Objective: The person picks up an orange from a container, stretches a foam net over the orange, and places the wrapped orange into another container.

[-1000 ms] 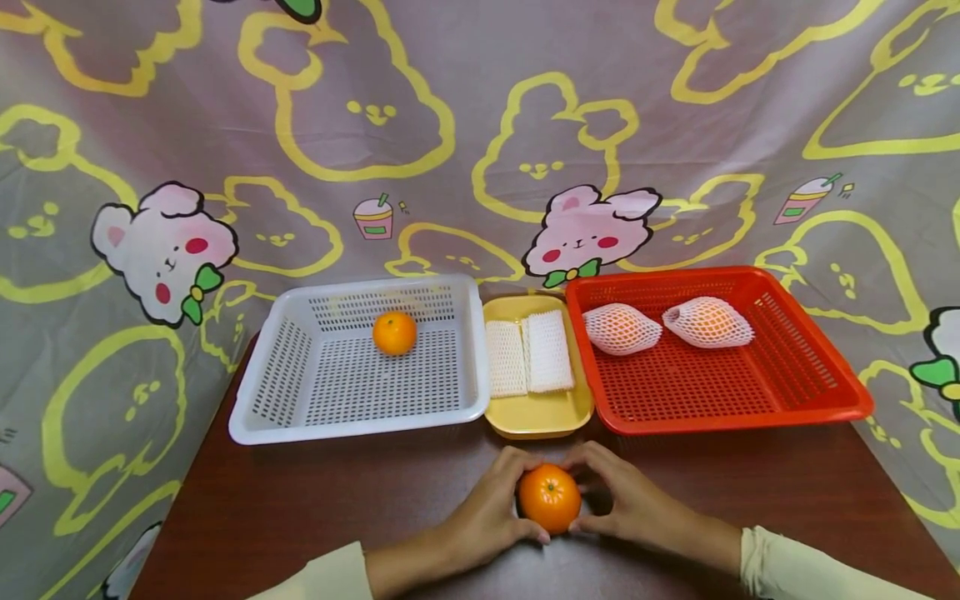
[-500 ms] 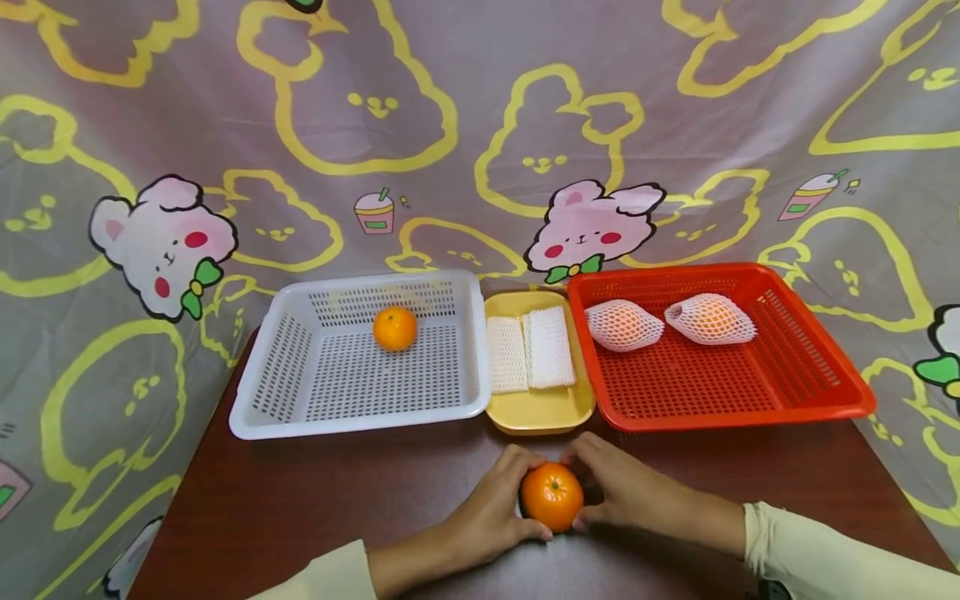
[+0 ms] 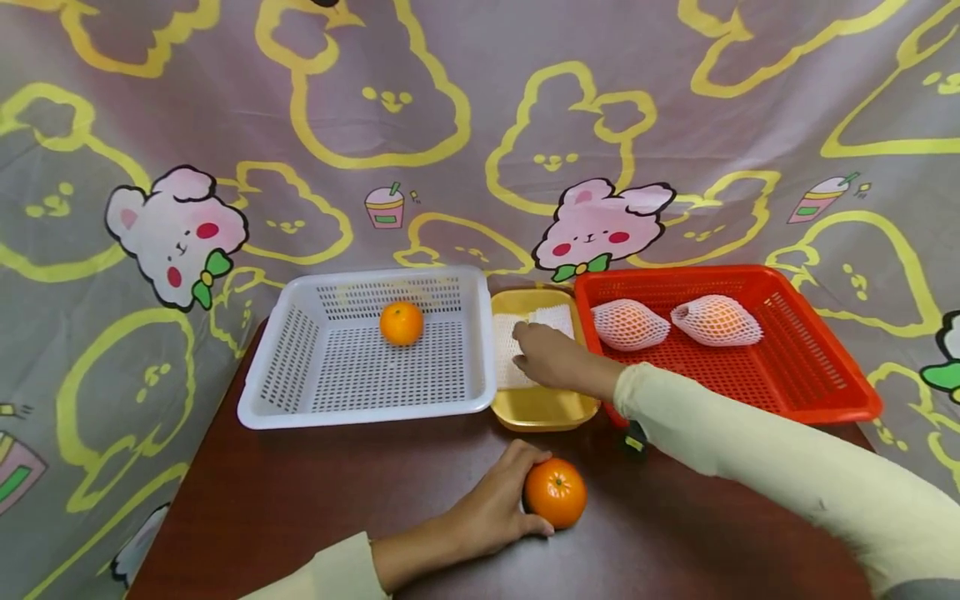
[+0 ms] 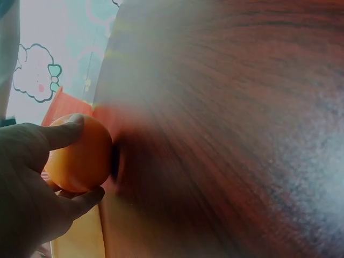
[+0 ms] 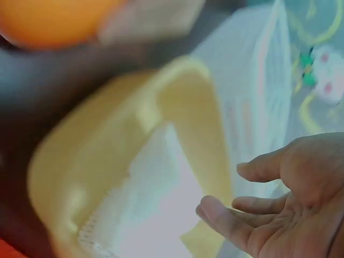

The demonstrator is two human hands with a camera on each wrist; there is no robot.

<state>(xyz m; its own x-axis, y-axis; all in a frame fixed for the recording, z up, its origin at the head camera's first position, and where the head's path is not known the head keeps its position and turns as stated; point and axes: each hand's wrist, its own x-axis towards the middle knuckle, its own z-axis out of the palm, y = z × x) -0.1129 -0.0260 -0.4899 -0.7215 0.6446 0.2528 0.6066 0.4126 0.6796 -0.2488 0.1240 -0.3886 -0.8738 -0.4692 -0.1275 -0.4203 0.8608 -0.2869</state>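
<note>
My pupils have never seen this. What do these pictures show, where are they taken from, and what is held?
There is no machine: a person works bare-handed. The wide pictures come from a camera worn on the head, the other two from cameras on the wrists. On the table stand a white basket with one orange, a yellow tray of white nets, and a red basket with two net-wrapped fruits. The left hand grips a nearer orange; the right hand is over the yellow tray, apparently holding nothing.
</note>
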